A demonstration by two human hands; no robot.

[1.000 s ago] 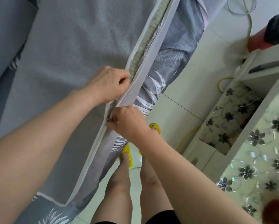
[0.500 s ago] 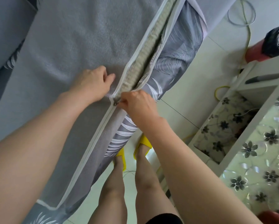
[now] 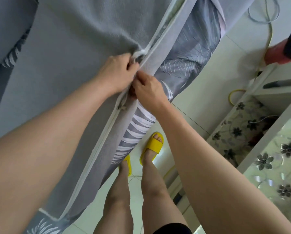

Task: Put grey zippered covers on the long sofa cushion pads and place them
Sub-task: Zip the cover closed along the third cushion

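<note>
Lying slantwise across the view, the grey cover [image 3: 73, 56] is filled out along its length, the long pad inside it hidden under the fabric. Its leaf-print side panel [image 3: 192, 53] hangs over pale floor tiles [image 3: 200, 102]. A white zip band [image 3: 97, 149] runs down the cover's edge; below the hands it lies flat and closed, above them the two white strips stand slightly apart.

To the right, a white table [image 3: 266, 141] has an open shelf compartment lined with a flower-patterned sheet [image 3: 239, 132]; what lies deeper in it is too dark to tell. A yellow cable [image 3: 234, 95] loops on the floor beside it.

The left hand [image 3: 117, 73] has its fingers curled tight, bunching the grey cover just beside the zip band. The right hand [image 3: 148, 88], touching the left, pinches the zip band with bent fingers; the exact spot is blurred. Yellow slippers [image 3: 154, 146] show below
</note>
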